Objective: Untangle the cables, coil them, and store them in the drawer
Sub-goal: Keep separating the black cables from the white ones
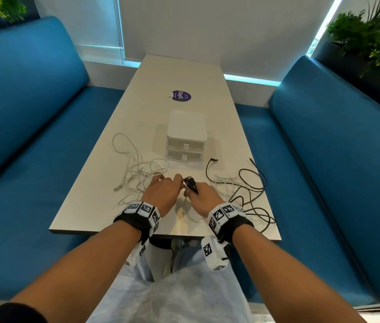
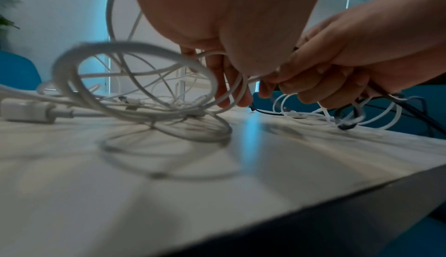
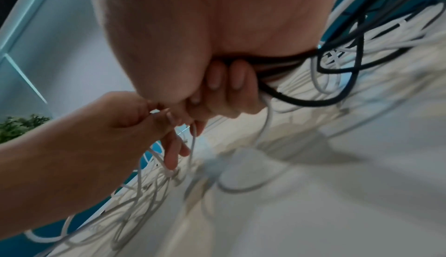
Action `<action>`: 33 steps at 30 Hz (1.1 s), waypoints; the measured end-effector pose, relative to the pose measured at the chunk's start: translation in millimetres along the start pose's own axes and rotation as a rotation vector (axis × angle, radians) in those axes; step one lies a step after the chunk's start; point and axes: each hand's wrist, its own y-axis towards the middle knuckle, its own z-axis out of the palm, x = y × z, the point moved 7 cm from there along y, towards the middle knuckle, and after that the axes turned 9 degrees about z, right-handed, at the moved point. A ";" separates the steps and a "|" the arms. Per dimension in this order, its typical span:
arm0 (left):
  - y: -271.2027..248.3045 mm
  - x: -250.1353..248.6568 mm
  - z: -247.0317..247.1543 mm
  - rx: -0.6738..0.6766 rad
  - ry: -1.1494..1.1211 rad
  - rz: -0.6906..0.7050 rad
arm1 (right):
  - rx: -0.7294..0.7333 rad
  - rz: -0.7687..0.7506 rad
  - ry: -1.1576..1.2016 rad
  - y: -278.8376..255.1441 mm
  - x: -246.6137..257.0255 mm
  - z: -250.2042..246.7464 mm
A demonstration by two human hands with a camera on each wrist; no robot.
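We see the black cable [image 1: 249,183] bunched in the right hand [image 1: 201,197]; its fingers [image 3: 237,81] are curled round several dark strands, the plug ends poking up above the knuckles, while the rest of the cable sprawls in loose loops on the tabletop [image 1: 184,73] out to the right of that hand and back past the wrist; a thin white cable [image 3: 265,125] also drops from the same fist toward the tabletop. Just left of it, almost touching, the left hand [image 1: 163,192] pinches a white strand between thumb and fingertip, with its other fingers [image 2: 224,81] pointing down, loosely spread, through the loops; we cannot tell whether this strand is the one the right hand holds. The tangle of white cables [image 1: 137,169] lies to the left of and beyond the left hand, with a white charger plug [image 2: 26,110] lying flat at its near left edge in the left wrist view. Straight ahead of both hands, a little beyond the fingertips, stands the white two-drawer box [image 1: 186,138], both drawers closed. Further on, a round purple sticker [image 1: 180,96] lies on the tabletop; blue benches [image 1: 32,113] flank the tabletop on either side of the arms; green plants [image 1: 375,38] stand behind the right bench.
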 end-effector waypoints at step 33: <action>-11.1 -6.5 6.6 0.215 0.120 0.151 | 0.027 -0.046 -0.240 -1.6 -13.0 -11.1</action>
